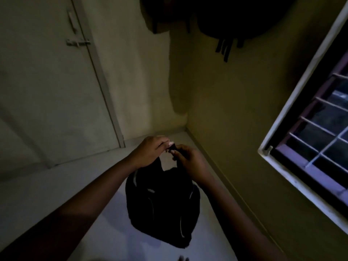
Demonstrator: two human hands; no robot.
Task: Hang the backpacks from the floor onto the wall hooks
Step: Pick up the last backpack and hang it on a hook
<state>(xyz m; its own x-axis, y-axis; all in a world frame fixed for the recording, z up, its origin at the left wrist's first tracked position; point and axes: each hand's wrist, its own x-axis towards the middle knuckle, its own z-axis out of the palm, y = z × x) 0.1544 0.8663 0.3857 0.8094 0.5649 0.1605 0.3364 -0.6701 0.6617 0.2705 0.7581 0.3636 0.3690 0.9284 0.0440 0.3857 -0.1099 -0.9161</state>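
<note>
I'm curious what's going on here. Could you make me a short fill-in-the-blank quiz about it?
1. Both hands, left hand and right hand, grip the top loop of a ____ backpack.
2. The barred window is on the person's ____.
3. Other bags already hang on the ____.

Missing words: black; right; wall

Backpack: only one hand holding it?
No, both the left hand and right hand grip the top loop of the backpack.
</note>
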